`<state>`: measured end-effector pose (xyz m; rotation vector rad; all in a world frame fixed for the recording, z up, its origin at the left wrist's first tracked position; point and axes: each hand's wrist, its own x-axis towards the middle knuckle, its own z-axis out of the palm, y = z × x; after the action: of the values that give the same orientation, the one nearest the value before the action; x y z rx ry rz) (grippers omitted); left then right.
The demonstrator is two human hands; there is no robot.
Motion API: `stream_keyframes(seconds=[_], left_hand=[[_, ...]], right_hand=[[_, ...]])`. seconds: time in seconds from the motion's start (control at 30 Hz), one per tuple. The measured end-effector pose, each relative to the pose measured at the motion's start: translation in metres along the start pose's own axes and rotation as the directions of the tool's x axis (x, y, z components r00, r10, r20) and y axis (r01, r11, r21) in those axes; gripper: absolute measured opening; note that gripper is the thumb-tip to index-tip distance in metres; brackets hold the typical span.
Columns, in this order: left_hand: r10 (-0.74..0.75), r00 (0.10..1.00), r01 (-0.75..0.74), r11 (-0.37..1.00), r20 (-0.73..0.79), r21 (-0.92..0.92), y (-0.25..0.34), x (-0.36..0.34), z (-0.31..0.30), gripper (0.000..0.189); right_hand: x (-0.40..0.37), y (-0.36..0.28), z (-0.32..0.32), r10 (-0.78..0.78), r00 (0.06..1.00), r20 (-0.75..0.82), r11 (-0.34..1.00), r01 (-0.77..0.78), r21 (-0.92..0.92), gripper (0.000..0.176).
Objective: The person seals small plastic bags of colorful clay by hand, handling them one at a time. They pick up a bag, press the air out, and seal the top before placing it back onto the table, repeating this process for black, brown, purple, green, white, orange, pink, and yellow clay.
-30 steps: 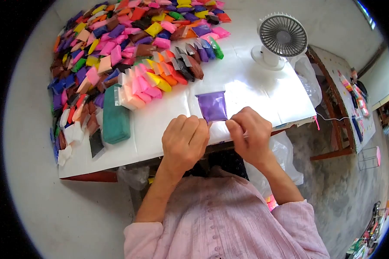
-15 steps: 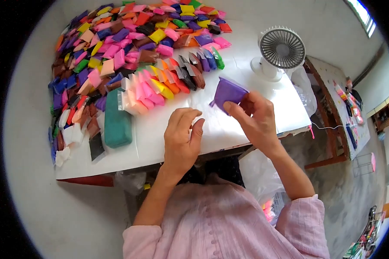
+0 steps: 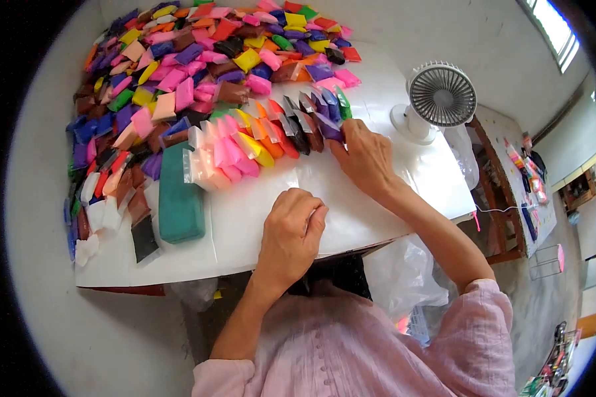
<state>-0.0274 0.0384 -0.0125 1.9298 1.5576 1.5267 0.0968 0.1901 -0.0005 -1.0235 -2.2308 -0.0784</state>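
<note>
My right hand [image 3: 365, 157] grips a purple packet [image 3: 329, 127] at the right end of a lined-up row of small plastic packets. Brown packets [image 3: 313, 135] lean just left of it, and a green packet [image 3: 344, 104] stands behind it. Further left in the row come black, red, orange, yellow [image 3: 259, 151], pink and peach packets [image 3: 206, 173]. My left hand [image 3: 291, 231] hovers by the table's front edge with its fingers curled in; whether anything is inside cannot be seen. A dark green block [image 3: 181, 198] props the row's left end.
A large heap of mixed coloured packets [image 3: 185, 86] covers the table's back left. A white fan [image 3: 441, 99] stands on the white table [image 3: 351, 218] at the right. Beyond is a side table [image 3: 503, 178], with a plastic bag [image 3: 407, 274] below the front edge.
My right hand has carried the purple packet forward and left, from above the table to the row's end. My left hand's fingers have curled in further. The view has shifted slightly.
</note>
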Motion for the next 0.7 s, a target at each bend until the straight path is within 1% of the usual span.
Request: stream_keyframes(seconds=[0.1, 0.17, 0.27, 0.37, 0.57, 0.67, 0.7], left_hand=[[0.009, 1.000, -0.009, 1.000, 0.016, -0.002, 0.002, 0.001, -0.002, 0.007], [0.041, 0.999, -0.041, 0.999, 0.001, 0.002, 0.000, 0.000, -0.001, 0.007], [0.052, 0.999, -0.052, 0.998, 0.003, 0.036, 0.000, -0.001, 0.003, 0.007], [0.060, 0.998, -0.061, 0.996, 0.008, 0.064, 0.001, -0.001, 0.005, 0.007], [0.064, 0.998, -0.064, 0.996, -0.006, 0.056, 0.001, -0.001, 0.005, 0.007], [0.064, 0.998, -0.063, 0.996, -0.008, 0.058, -0.001, -0.001, 0.005, 0.007], [0.061, 0.998, -0.060, 0.997, -0.009, 0.056, -0.001, -0.001, 0.005, 0.007]], right_hand=[[-0.001, 0.002, 0.007, -0.018, 0.999, 0.030, 0.999, 0.020, -0.047, 0.027], [-0.005, -0.002, 0.004, -0.044, 0.998, 0.037, 0.997, 0.046, -0.060, 0.029], [-0.008, 0.003, 0.014, -0.084, 0.996, 0.032, 0.987, 0.087, -0.134, 0.033], [-0.005, 0.004, 0.019, -0.092, 0.996, 0.009, 0.983, 0.093, -0.157, 0.034], [-0.003, 0.003, 0.020, -0.062, 0.997, -0.041, 0.992, 0.057, -0.116, 0.030], [-0.004, 0.001, 0.010, -0.072, 0.996, -0.057, 0.997, 0.069, -0.042, 0.026], [-0.005, 0.001, 0.009, -0.054, 0.997, -0.047, 0.997, 0.051, -0.055, 0.026]])
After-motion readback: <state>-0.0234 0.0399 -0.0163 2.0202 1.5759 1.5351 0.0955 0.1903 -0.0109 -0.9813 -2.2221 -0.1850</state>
